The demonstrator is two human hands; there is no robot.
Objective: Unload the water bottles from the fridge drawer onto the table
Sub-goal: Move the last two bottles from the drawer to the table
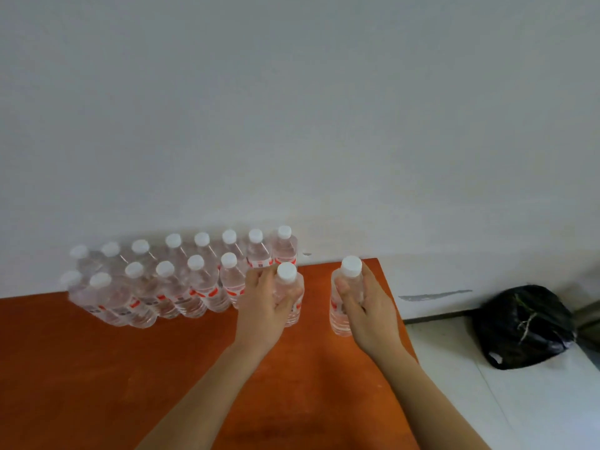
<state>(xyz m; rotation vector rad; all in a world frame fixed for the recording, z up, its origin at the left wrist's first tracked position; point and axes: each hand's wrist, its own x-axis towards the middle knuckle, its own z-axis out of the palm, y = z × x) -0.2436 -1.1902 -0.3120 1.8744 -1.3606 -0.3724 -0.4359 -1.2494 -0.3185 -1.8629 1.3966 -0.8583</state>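
Plain room: bare white wall, orange table, tiled floor.

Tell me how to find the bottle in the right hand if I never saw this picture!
Look at the orange table against the white wall, where a crowd of white-capped water bottles stands in rows on the left. Go right, past the bottle in the left hand, toward the table's right edge. The bottle in the right hand stands alone there, apart from the rows.
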